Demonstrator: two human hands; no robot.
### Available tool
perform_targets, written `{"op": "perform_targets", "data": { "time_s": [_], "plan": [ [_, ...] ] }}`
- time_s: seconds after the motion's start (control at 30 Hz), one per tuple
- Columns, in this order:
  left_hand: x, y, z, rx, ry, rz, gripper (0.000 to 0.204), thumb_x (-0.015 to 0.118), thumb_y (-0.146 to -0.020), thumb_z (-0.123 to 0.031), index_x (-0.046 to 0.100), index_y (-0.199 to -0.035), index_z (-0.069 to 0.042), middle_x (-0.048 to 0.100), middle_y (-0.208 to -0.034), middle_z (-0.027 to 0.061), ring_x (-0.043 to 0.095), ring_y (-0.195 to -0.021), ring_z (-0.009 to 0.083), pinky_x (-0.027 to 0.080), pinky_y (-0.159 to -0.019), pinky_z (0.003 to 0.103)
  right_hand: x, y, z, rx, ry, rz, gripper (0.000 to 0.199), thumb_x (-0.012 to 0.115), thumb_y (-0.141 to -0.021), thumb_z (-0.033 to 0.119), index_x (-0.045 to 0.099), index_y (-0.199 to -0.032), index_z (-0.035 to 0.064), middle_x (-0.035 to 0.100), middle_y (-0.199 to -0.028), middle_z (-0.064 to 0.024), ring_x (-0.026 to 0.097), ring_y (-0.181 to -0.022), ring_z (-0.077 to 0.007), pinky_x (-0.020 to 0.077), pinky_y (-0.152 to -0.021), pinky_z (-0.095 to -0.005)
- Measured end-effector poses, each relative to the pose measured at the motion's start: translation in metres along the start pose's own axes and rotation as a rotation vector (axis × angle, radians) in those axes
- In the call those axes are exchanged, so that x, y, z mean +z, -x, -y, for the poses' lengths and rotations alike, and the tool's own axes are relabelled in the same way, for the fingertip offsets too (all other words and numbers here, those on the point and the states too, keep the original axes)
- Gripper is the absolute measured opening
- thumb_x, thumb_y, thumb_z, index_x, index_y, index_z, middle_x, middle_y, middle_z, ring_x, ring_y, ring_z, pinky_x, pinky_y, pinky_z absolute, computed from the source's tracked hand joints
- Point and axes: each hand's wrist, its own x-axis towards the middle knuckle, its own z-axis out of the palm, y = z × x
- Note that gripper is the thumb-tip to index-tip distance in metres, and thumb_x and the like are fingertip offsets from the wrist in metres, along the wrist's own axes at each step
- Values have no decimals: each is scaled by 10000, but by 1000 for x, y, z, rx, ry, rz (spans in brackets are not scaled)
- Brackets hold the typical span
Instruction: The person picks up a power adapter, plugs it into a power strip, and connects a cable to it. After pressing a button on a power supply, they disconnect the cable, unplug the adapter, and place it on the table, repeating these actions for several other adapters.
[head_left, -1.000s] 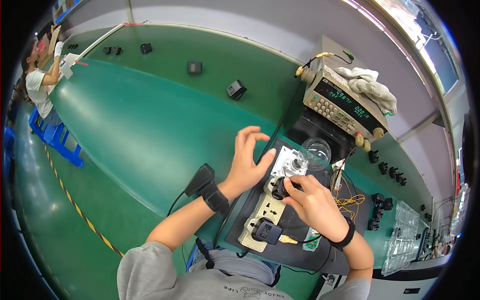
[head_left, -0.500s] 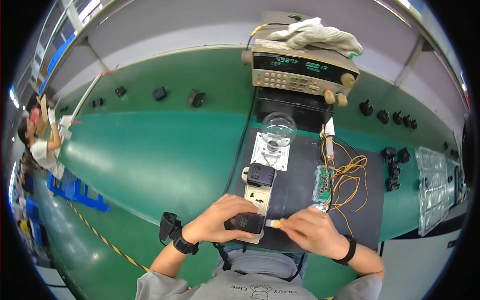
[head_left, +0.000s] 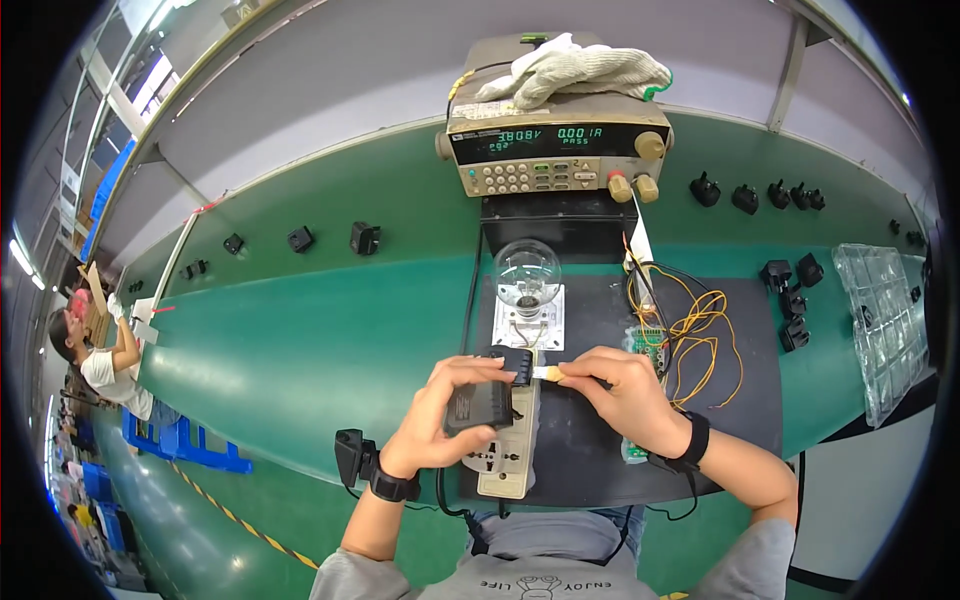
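Observation:
My left hand (head_left: 440,415) is closed around a black power adapter (head_left: 480,406), lifted from the near socket of a pale power strip (head_left: 505,482). A second black adapter (head_left: 519,365) sits at the strip's far end, partly behind my left fingers. Between thumb and fingers, my right hand (head_left: 628,392) pinches a USB plug (head_left: 547,373) with a yellowish grip. The plug's metal tip is at the second adapter's right side; whether it is inserted I cannot tell. Beyond the strip, a clear glass bulb (head_left: 527,275) stands on a white square base (head_left: 548,322).
An electronic load meter (head_left: 550,160) with a lit display stands at the back, a white glove (head_left: 580,75) on top. Yellow wires (head_left: 700,335) and a green circuit board (head_left: 648,345) lie right of my hands. Black adapters (head_left: 790,300) and a clear blister tray (head_left: 880,330) are farther right.
My left hand has raised the near adapter off the strip. My right hand has carried the USB plug from that adapter to the far one. The meter's display reading has changed.

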Motion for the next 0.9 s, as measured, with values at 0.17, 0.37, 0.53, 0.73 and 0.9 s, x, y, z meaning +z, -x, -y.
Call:
{"op": "perform_targets", "data": {
  "time_s": [0.17, 0.37, 0.53, 0.73, 0.9],
  "plan": [
    [1, -6, 11, -71, 256, -33, 470, 666, -792, -368, 458, -1002, -2, 615, -1070, 249, 529, -1135, 331, 382, -988, 454, 1, -8, -5, -123, 73, -32, 116, 674, -752, -4, 672, -866, -26, 658, -790, -119, 633, -707, -250, 490, -623, -308],
    [2, -22, 31, -63, 535, -64, 490, 690, -788, -395, 499, -990, 8, 633, -989, 208, 642, -934, 305, 501, -848, 372, -4, -11, -7, -192, 198, -37, 104, 680, -752, 55, 679, -847, 10, 656, -785, -105, 623, -717, -253, 483, -656, -334],
    [-37, -60, 98, -201, 264, -646, 406, 618, -872, -346, 507, -1052, 1, 572, -964, 86, 537, -853, 148, 429, -791, 276, -62, -40, -9, -189, 466, -92, 241, 723, -730, 223, 676, -828, 7, 665, -778, -115, 630, -739, -266, 468, -636, -371],
    [-64, -105, 192, -233, -493, -885, 442, 637, -856, -317, 508, -1176, -39, 475, -1118, 166, 452, -1015, 319, 377, -909, 402, -165, -95, -142, 373, 712, -384, 567, 752, -704, 258, 555, -1168, -2, 580, -1103, -182, 571, -1023, -319, 472, -838, -380],
    [-74, -124, 214, -418, -813, -900, 560, 703, -788, -338, 483, -1261, -134, 386, -1205, 225, 403, -1083, 377, 367, -935, 453, -186, -124, -228, 410, 765, -379, 661, 794, -648, 285, 531, -1163, -36, 575, -1075, -236, 564, -1024, -365, 460, -888, -395]
  ]
}}
